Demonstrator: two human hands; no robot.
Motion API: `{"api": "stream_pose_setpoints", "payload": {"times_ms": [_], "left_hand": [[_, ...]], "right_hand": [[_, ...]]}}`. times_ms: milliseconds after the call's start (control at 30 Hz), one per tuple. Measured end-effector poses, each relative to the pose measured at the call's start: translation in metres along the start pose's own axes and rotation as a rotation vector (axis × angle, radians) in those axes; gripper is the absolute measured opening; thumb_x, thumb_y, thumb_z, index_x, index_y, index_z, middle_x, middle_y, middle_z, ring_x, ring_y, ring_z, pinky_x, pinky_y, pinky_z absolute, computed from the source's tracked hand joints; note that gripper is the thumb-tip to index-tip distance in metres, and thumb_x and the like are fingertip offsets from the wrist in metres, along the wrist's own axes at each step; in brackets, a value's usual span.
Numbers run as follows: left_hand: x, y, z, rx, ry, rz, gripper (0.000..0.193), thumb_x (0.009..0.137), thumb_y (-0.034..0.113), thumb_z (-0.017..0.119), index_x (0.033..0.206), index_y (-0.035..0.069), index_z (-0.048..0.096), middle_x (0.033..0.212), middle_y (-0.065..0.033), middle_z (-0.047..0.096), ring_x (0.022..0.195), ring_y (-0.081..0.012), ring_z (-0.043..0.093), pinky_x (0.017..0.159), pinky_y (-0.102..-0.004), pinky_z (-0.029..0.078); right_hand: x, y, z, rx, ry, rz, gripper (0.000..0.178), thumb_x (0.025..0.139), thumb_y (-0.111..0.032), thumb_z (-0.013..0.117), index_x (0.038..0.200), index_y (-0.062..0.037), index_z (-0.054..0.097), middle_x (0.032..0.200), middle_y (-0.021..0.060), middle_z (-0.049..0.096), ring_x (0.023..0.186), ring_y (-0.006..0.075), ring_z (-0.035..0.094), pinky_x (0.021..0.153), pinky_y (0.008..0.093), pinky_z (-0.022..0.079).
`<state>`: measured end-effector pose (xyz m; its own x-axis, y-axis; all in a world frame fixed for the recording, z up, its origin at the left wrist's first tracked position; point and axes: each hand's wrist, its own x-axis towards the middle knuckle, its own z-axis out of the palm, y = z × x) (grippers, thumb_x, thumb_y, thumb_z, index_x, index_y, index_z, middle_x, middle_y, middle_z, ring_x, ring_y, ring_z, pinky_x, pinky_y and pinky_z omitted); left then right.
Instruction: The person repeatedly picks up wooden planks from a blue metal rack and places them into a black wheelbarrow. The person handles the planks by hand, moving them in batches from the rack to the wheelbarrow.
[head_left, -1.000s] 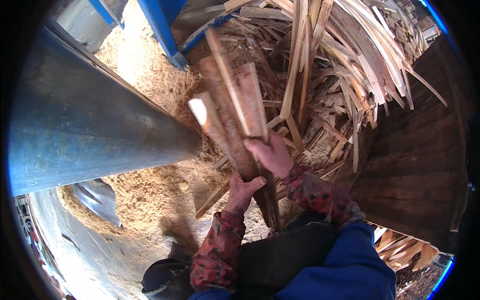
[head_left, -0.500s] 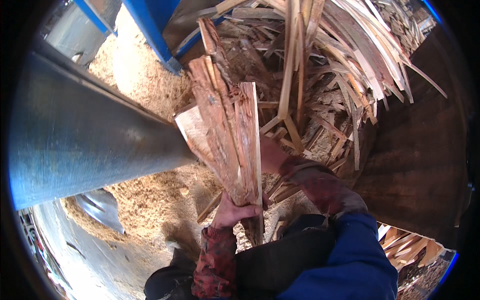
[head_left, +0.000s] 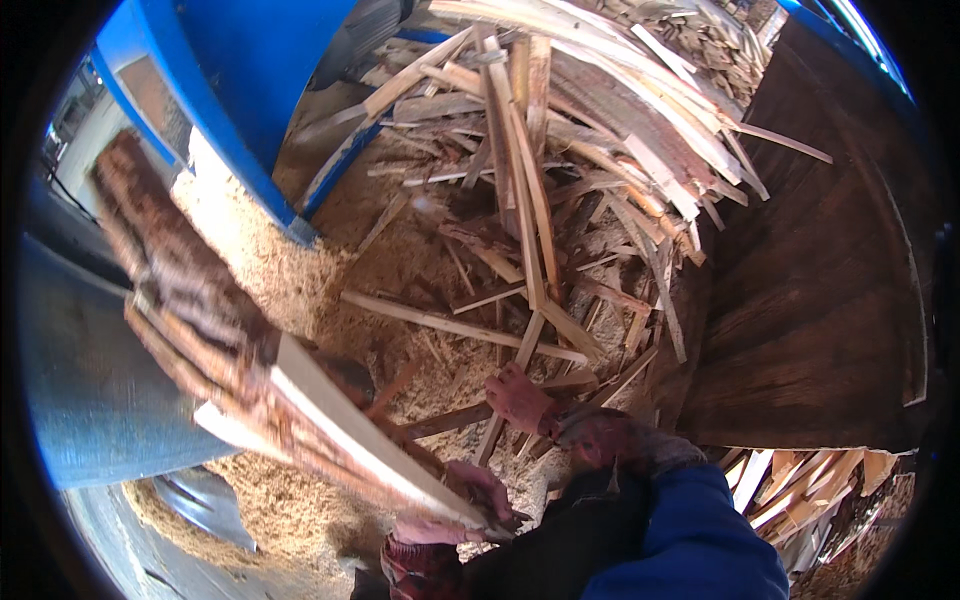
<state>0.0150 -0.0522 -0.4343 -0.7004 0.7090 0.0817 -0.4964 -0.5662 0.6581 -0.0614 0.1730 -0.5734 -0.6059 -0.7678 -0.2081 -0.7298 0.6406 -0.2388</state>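
Observation:
My left hand (head_left: 450, 510) is closed around the lower end of several rough wood slabs (head_left: 250, 370) with reddish-brown bark and pale sawn edges. They lean up and away to the left; their far end is blurred. My right hand (head_left: 520, 395) is apart from the slabs, over loose wood strips in front of me. Its fingers look curled, and whatever they may hold is hidden. A long thin strip (head_left: 460, 328) lies across the sawdust just beyond it.
A large pile of wood strips (head_left: 640, 110) spreads at the far right. Sawdust (head_left: 270, 500) covers the ground. To the left stand a blue metal frame (head_left: 190, 110) and a curved metal surface (head_left: 110, 380). A dark brown panel (head_left: 810, 270) rises on the right, with more offcuts (head_left: 800, 490) below it.
The slabs have swung from upright to a leftward tilt, still in my left hand. My right hand has come away from beside them. The view has shifted, showing more of the blue frame.

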Motion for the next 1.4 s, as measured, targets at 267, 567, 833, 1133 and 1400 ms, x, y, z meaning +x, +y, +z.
{"api": "stream_pose_setpoints", "payload": {"times_ms": [267, 567, 833, 1133, 1400], "left_hand": [[0.017, 0.002, 0.02, -0.11, 0.206, -0.151, 0.048, 0.06, 0.026, 0.089, 0.086, -0.007, 0.065, 0.087, -0.0141, 0.063, 0.084, -0.0223, 0.061, 0.076, -0.0314, 0.049], [-0.001, 0.001, -0.01, -0.092, -0.021, -0.083, 0.059, 0.065, 0.026, 0.085, 0.105, -0.009, 0.06, 0.099, -0.0177, 0.061, 0.095, -0.0275, 0.06, 0.084, -0.0362, 0.05], [0.014, 0.014, 0.006, -0.104, 0.075, -0.108, 0.049, 0.069, 0.033, 0.083, 0.083, -0.01, 0.065, 0.081, -0.0193, 0.061, 0.078, -0.0288, 0.062, 0.075, -0.0394, 0.052], [0.02, -0.013, -0.029, -0.168, -0.046, 0.03, 0.04, 0.072, 0.023, 0.08, 0.092, -0.007, 0.064, 0.092, -0.0168, 0.063, 0.085, -0.0249, 0.063, 0.075, -0.0314, 0.05], [0.05, -0.036, -0.033, 0.073, 0.547, 0.063, 0.055, 0.069, 0.024, 0.078, 0.112, 0.0, 0.054, 0.092, -0.0154, 0.064, 0.083, -0.0272, 0.063, 0.073, -0.0378, 0.052]], "right_hand": [[0.033, 0.019, -0.053, 0.083, 0.267, 0.085, 0.036, 0.061, -0.019, 0.078, 0.09, -0.0082, 0.059, 0.097, 0.0102, 0.048, 0.094, 0.03, 0.051, 0.088, 0.0463, 0.036], [-0.031, 0.02, -0.129, 0.346, 0.329, 0.076, 0.032, 0.06, -0.013, 0.076, 0.088, -0.0087, 0.061, 0.098, 0.0095, 0.053, 0.094, 0.0327, 0.054, 0.083, 0.042, 0.043], [-0.051, 0.037, -0.16, 0.544, 0.39, 0.073, 0.035, 0.06, -0.013, 0.079, 0.089, -0.0064, 0.06, 0.094, 0.0124, 0.054, 0.09, 0.0345, 0.055, 0.08, 0.042, 0.045], [-0.038, 0.088, -0.251, 0.852, 0.632, 0.512, 0.061, 0.077, -0.022, 0.078, 0.126, -0.0011, 0.049, 0.12, 0.016, 0.054, 0.106, 0.0233, 0.057, 0.09, 0.0367, 0.05], [0.035, 0.147, -0.24, 0.77, 0.572, 0.484, 0.037, 0.074, -0.032, 0.073, 0.078, 0.0021, 0.061, 0.067, 0.0065, 0.061, 0.063, 0.0163, 0.06, 0.059, 0.0323, 0.048]]}}
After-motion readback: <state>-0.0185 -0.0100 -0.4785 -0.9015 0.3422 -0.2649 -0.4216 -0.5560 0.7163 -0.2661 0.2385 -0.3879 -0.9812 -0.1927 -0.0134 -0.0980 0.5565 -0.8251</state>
